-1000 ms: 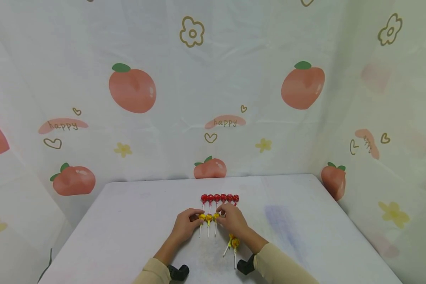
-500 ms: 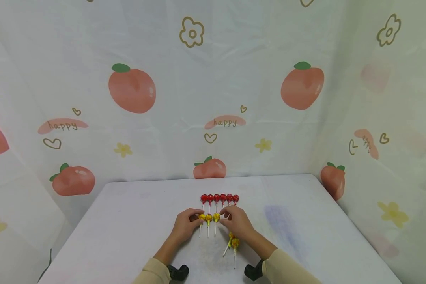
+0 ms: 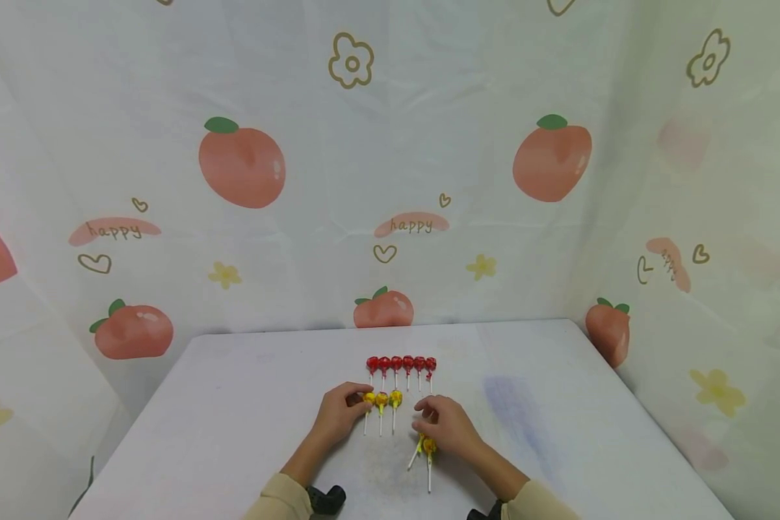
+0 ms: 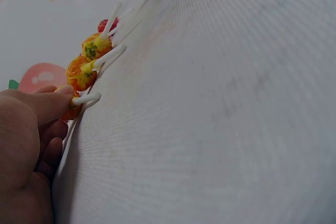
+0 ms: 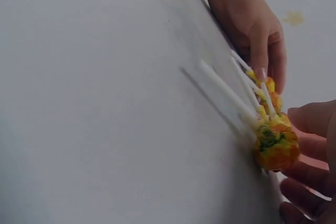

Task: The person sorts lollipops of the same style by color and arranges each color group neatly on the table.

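Note:
In the head view my left hand [image 3: 338, 413] pinches the head of the leftmost yellow lollipop [image 3: 369, 398], its thumb on the wrapper in the left wrist view. Beside it lie a middle yellow lollipop [image 3: 381, 400] and a third yellow lollipop [image 3: 396, 399], sticks toward me. My right hand [image 3: 453, 427] hovers with loosely bent fingers over two loose yellow lollipops [image 3: 430, 445], partly hiding one. In the right wrist view, a yellow lollipop [image 5: 276, 148] shows close to its fingers, which do not close round it.
Behind the yellow row, several red lollipops [image 3: 408, 362] lie side by side on the white table [image 3: 266, 383]. A patterned curtain [image 3: 390, 144] stands behind the table and along its sides. Black wrist devices [image 3: 327, 500] sit near the cuffs.
My right hand has let go of the third yellow lollipop and moved right and toward me, over the loose pair. The left hand stays on the leftmost yellow lollipop.

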`<state>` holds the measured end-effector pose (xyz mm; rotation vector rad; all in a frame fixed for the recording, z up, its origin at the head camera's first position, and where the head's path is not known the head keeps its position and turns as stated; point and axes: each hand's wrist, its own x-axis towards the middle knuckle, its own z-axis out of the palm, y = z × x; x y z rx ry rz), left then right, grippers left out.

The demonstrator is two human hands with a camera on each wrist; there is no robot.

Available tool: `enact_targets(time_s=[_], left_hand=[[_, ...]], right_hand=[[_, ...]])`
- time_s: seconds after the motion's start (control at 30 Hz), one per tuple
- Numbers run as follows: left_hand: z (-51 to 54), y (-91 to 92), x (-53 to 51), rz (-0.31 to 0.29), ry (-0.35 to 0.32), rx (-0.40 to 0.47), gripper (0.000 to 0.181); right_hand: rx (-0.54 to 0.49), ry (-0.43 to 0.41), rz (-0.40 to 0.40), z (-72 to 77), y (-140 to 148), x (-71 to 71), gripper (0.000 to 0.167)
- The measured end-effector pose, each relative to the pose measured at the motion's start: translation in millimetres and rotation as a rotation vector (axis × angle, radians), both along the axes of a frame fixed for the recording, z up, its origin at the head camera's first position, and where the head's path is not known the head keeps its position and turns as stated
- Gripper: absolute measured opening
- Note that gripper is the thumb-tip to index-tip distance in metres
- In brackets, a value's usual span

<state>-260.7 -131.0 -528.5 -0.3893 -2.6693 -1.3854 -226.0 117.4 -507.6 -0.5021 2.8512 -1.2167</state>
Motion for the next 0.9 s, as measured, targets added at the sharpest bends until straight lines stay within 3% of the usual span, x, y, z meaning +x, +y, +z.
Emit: enact_targets(time_s=[0.33,0.9], left_hand=[[-1.5,-0.8,-0.6,-0.001,0.006,0.013,0.025],[1.4,0.3,-0.2,0.01,-0.015,0.003,0.025]], right_hand=[[0.031,0.036,-0.048,-9.5,0.4,10.7,0.027],[0.009,-0.046,-0.039,-5.8,4.5,15.4,0.021]])
